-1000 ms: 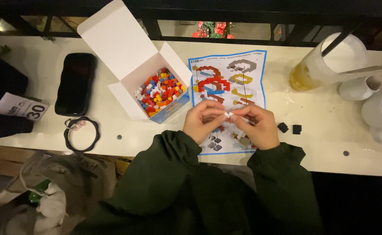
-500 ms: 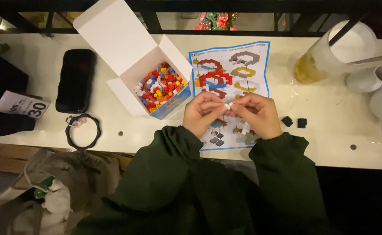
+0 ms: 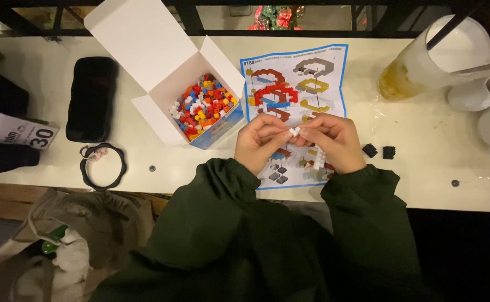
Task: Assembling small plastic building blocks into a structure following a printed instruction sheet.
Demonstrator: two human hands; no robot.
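1. White and small, a cluster of toy bricks is pinched between the fingertips of both hands, held just above the instruction sheet.
2. Left hand: fingers curled in, thumb and forefinger closed on the left side of the cluster.
3. Right hand: fingers bent and closed on its right side, so the two hands meet at the piece. Both wrists come out of dark green sleeves.
4. Under the hands, the sheet is glossy paper with a blue border, printed with coloured build steps; a few grey and white bricks lie on its lower part.
5. Left of the sheet stands an open white cardboard box, lid tipped back, filled with red, blue, yellow, orange and white bricks.
6. Two black bricks lie on the pale, smooth table, just right of the right hand.
7. Farther left are a black phone, a black ring-shaped band and a white card.
8. At the far right stand a tall drink cup with a straw and white ceramic cups.
9. Below the table edge sits a tan cloth bag.
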